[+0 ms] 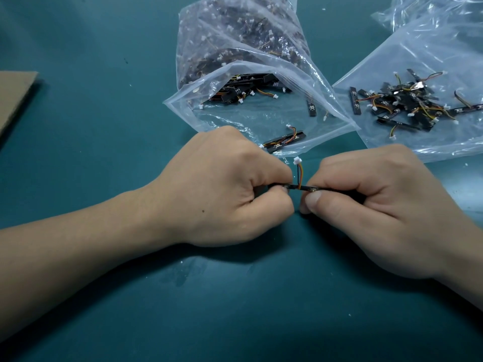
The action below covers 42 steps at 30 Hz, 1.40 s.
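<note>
I held one narrow black circuit strip (305, 188) between my two hands, just above the green mat (104, 152) and near the mouth of the open plastic bag (261, 118). My left hand (224, 189) pinched its left end, fingers curled tight around it. My right hand (371, 205) pinched the right end, thumb on the near edge. The strip's long axis ran straight left to right from one grip to the other, roughly level. Only a short bare stretch showed between my thumbs. From that stretch the coloured wire lead (299, 175) stood up and away from me, ending in a white connector (297, 160) that touched neither hand.

Neither hand was nearer than the other, since each already had an end. I judged that any bend or snap would have to act across that middle gap, right where the lead was fixed. The pile of loose strips (407, 105) lay on another bag, beyond my right hand and well apart from it.
</note>
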Available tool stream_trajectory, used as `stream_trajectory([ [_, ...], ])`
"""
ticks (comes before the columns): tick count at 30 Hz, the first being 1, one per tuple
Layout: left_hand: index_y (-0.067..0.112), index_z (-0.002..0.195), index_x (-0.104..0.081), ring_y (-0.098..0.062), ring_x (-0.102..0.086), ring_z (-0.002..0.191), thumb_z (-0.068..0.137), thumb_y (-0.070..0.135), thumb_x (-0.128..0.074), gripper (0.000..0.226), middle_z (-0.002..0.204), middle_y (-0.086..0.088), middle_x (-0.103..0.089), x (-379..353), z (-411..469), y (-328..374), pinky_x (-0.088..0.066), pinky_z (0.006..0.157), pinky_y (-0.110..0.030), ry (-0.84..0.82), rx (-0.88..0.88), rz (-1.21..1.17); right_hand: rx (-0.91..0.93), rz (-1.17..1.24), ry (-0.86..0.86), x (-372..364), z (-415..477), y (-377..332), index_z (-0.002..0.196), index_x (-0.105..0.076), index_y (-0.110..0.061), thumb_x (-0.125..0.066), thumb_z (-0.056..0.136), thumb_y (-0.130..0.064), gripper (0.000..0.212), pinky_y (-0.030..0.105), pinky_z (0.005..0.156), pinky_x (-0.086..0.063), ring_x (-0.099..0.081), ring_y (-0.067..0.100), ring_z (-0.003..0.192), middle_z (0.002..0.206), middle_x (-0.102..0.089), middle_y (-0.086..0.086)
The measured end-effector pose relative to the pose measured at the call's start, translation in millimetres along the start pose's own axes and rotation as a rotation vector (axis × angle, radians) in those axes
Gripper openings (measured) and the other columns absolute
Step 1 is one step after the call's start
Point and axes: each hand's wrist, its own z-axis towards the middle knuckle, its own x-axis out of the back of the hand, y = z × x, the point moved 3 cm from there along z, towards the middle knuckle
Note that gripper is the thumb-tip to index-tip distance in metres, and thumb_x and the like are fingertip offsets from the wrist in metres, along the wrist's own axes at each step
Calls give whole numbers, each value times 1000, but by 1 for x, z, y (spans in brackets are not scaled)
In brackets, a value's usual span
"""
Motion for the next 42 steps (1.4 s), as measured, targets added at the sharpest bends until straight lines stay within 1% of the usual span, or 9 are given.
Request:
stream_trajectory([
  [6,40,58,-30,-16,-35,47,85,25,-58,41,49,9,-33,0,0,-1,-40,52,-34,-7,2,3,-29,7,5,-1,-1,2,70,-66,-13,-60,93,-23,25,44,56,-42,-55,20,62,62,-54,3],
  [11,39,59,-32,-17,-36,48,86,27,-57,39,50,8,-34,-1,-1,-4,-41,52,-35,-1,16,-3,-58,15,4,-1,0,0,78,-68,-18,-51,95,-33,29,43,56,-44,-57,19,65,64,-56,-1],
  [16,38,59,-33,-16,-36,48,86,26,-57,38,50,8,-34,-1,-1,-3,-40,53,-34,-7,19,-6,-39,9,0,0,0,0,75,-67,-16,-52,94,-32,29,44,56,-43,-56,20,64,64,-55,1],
  [20,41,58,-31,-15,-35,47,85,25,-57,41,49,9,-34,-1,-1,-1,-40,53,-34,1,16,-10,-22,7,-5,0,-1,0,74,-68,-15,-51,93,-30,29,44,56,-43,-56,19,63,63,-56,1],
  [24,38,58,-33,-17,-37,47,85,26,-57,39,49,8,-35,0,0,0,-42,52,-36,-5,14,-8,-15,21,-2,-1,0,1,72,-68,-14,-56,93,-25,27,44,57,-43,-55,19,63,62,-54,1],
  [29,38,58,-33,-17,-37,47,86,26,-56,39,50,8,-35,0,-1,0,-43,52,-37,-10,16,-5,-12,0,8,-2,-1,2,72,-70,-15,-59,93,-22,24,41,58,-43,-56,18,63,62,-55,-1],
  [31,38,58,-33,-18,-37,47,86,27,-56,38,50,8,-36,0,0,0,-44,51,-38,-19,15,0,-15,2,8,-2,-1,3,71,-69,-15,-59,93,-22,25,43,57,-43,-55,19,63,62,-54,0],
  [37,38,58,-33,-20,-38,47,85,26,-55,37,49,8,-36,0,0,1,-46,52,-40,-19,32,-4,7,-6,2,-1,-1,2,77,-68,-18,-51,97,-37,33,44,55,-44,-55,16,61,63,-57,-4],
  [42,38,59,-31,-21,-37,49,87,27,-53,37,50,8,-35,0,0,2,-45,54,-39,-26,38,2,23,-20,-10,0,0,2,81,-70,-19,-48,102,-39,36,42,60,-45,-57,13,66,68,-59,-8],
])
